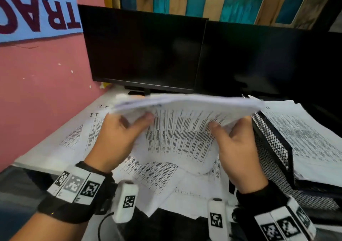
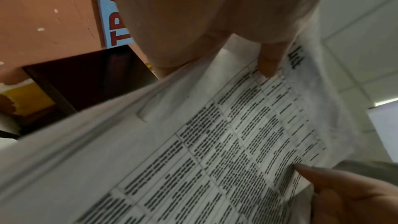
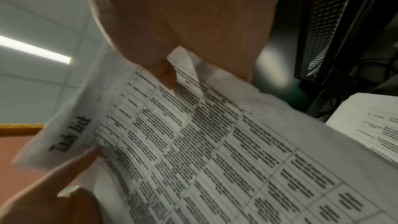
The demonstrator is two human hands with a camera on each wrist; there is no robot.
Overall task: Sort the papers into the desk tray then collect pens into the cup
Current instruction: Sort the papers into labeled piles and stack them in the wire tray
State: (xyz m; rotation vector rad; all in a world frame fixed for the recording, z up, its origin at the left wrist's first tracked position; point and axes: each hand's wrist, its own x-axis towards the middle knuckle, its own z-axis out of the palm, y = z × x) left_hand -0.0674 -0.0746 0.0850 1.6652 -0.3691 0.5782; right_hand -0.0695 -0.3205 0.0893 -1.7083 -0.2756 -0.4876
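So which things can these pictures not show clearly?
- Pens and cup: in no view.
- Left hand and right hand fingers: behind the held papers in the head view.
- Printed text: blurred in every view.
- Mesh desk tray: inside covered by a paper pile, right edge cuts it.

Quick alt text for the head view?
Both hands, left hand and right hand, hold a bundle of printed papers above loose sheets on the desk, beside a black mesh tray already holding papers.

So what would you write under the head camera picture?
Both hands, left and right, lift a stack of papers beside the mesh tray.
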